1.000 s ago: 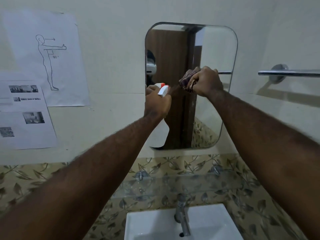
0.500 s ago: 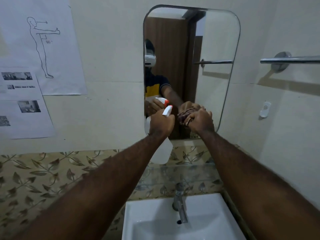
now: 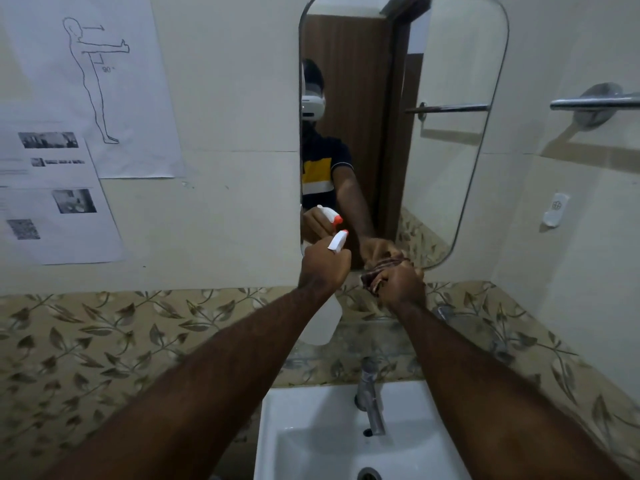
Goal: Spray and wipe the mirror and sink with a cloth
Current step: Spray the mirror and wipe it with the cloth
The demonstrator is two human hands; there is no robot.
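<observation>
dark cloth bunched in right hand

Both hands crowd the mirror's bottom edge: left hand with bottle at 7 o'clock of the glass, right hand with cloth at 6, a narrow gap between them. Glass from 9 through 12 to 3 o'clock is open. Below, the glass shelf and tap stand over the sink. Towel bar juts out at 3 o'clock of the mirror; papers lie flat at 9.
</observation>
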